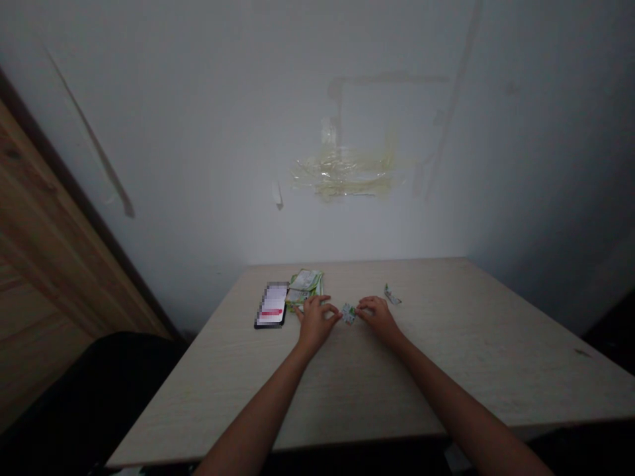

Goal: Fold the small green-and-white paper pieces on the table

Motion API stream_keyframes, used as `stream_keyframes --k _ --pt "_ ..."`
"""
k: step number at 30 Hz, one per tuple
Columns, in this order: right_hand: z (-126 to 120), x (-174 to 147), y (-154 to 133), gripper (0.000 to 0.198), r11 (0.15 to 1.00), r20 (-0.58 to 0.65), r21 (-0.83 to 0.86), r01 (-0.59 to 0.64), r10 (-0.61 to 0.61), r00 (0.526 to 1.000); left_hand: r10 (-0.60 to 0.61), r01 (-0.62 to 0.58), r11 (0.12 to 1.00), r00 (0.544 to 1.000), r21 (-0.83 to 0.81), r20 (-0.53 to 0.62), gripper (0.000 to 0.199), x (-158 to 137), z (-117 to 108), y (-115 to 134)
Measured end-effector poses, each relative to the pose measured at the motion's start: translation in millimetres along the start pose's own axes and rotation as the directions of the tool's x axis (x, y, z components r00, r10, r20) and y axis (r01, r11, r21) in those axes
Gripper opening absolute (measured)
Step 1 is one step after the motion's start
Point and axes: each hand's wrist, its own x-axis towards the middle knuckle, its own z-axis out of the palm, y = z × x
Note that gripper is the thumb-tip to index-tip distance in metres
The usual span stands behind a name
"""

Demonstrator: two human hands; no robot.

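Observation:
Between my hands is a small piece of printed paper (348,314), white and green with creased edges. My left hand (317,322) pinches its left edge with thumb and finger. On its right edge, my right hand (378,317) has a pinch grip as well. Just beyond my left hand lies a pile of green and white printed sheets (306,281), partly hidden by that hand. A second small folded paper piece (391,295) rests on the table past my right hand.
A phone (272,305) with a lit, blurred screen lies left of the pile. The pale wooden table (471,344) meets a white wall (208,132) bearing peeling clear tape (342,173). A dark chair-like shape (99,396) stands at the left, below wooden boards (59,218).

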Motion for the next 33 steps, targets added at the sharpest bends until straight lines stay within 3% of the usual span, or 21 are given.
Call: stream_keyframes --k 9,15,24,33 --pt "-4.5 0.2 -5.9 0.022 0.999 -0.037 0.016 0.032 -0.031 0.999 0.037 -0.034 0.995 0.999 0.095 -0.028 0.013 -3.3 -3.1 1.8" --pt "-15.8 1.5 -16.4 0.015 0.991 -0.114 -0.054 0.124 -0.129 0.985 0.050 -0.042 0.993 0.996 0.109 -0.068 0.019 -3.0 -1.9 -1.2" --pt "-23.3 0.1 -25.3 0.007 0.960 -0.011 -0.146 0.237 -0.242 0.970 0.051 -0.046 0.997 0.995 0.057 -0.086 0.022 -3.5 -5.7 2.6" --pt "-16.5 -1.4 -17.9 0.005 0.947 0.143 -0.049 0.318 -0.308 0.941 0.072 -0.071 0.989 0.997 0.127 0.002 0.011 -4.9 -3.4 0.2"
